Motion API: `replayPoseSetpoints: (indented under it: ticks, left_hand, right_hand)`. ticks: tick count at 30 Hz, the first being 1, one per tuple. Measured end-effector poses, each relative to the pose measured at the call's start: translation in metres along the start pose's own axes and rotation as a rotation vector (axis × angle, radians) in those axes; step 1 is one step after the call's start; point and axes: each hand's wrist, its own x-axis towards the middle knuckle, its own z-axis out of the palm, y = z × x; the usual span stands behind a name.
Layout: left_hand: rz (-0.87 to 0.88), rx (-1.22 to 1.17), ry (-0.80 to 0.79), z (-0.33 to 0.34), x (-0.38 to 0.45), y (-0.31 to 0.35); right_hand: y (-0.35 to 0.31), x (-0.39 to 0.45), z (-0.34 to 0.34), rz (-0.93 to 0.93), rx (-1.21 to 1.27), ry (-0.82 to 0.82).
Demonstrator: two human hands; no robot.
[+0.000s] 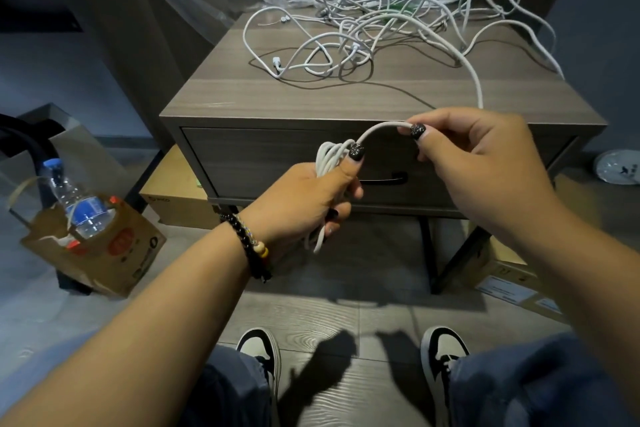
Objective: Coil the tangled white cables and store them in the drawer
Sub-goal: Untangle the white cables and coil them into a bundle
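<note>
left hand [311,194] gripping coiled cable [329,156], right hand [474,156] pinching it

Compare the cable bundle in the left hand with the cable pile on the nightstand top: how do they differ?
The bundle is wound into tight, gathered loops; the pile sprawls in loose tangled loops. The bundle is gripped by the left hand in front of the closed drawer; the pile lies free on the nightstand. Both are white, and a strand pinched by the right hand joins them.
</note>
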Motion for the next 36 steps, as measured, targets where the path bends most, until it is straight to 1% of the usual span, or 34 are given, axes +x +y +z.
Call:
replayPoseSetpoints:
  ticks: [3, 5, 7, 9, 12, 14, 16, 17, 18, 20, 21, 22, 23, 26, 29, 33, 36]
  left_hand:
    - [0.052, -0.053, 0.108, 0.005, 0.002, 0.000]
    - [0.077, -0.119, 0.194, 0.005, 0.003, 0.004]
    - [0.086, -0.194, 0.275, -0.001, 0.004, 0.009]
    - [0.077, -0.262, 0.324, -0.013, 0.005, 0.014]
    - [0.069, -0.352, 0.352, -0.025, 0.004, 0.018]
    - [0.066, -0.407, 0.340, -0.026, 0.003, 0.017]
    - [0.068, -0.424, 0.319, -0.023, 0.001, 0.017]
    - [0.077, -0.379, 0.325, -0.020, 0.000, 0.017]
    - [0.089, -0.269, 0.349, -0.018, 0.000, 0.016]
    - [0.099, 0.033, 0.405, -0.016, 0.002, 0.009]
    - [0.082, 0.115, 0.410, -0.015, 0.004, 0.006]
    - [0.054, 0.130, 0.391, -0.013, 0.005, 0.002]
    - [0.023, 0.094, 0.354, -0.011, 0.007, 0.000]
    - [-0.051, -0.148, 0.243, -0.007, 0.008, 0.001]
    - [-0.114, -0.279, 0.134, -0.007, 0.006, 0.004]
    - [-0.142, -0.313, 0.092, -0.008, 0.002, 0.006]
    - [-0.118, -0.237, 0.079, -0.007, 0.002, 0.005]
  right_hand:
    - [-0.001, -0.004, 0.006, -0.141, -0.128, 0.015]
    - [0.000, -0.006, 0.008, -0.245, -0.221, -0.047]
    - [0.001, -0.005, 0.006, -0.304, -0.320, -0.100]
    - [0.001, -0.003, 0.003, -0.287, -0.373, -0.120]
    - [0.001, -0.001, -0.001, -0.230, -0.343, -0.178]
    - [0.002, -0.002, -0.001, -0.228, -0.331, -0.205]
    - [0.004, -0.002, 0.000, -0.245, -0.332, -0.180]
    - [0.005, -0.002, 0.000, -0.270, -0.334, -0.148]
    - [0.007, -0.002, 0.001, -0.304, -0.341, -0.109]
    - [0.010, -0.004, 0.004, -0.368, -0.363, -0.047]
    - [0.011, -0.006, 0.006, -0.389, -0.368, -0.035]
    - [0.011, -0.008, 0.009, -0.403, -0.367, -0.034]
    - [0.010, -0.011, 0.013, -0.415, -0.366, -0.040]
    - [0.007, -0.017, 0.021, -0.437, -0.385, -0.102]
    - [0.005, -0.019, 0.023, -0.449, -0.420, -0.167]
    - [0.002, -0.019, 0.022, -0.459, -0.479, -0.177]
    - [-0.001, -0.023, 0.025, -0.463, -0.549, -0.219]
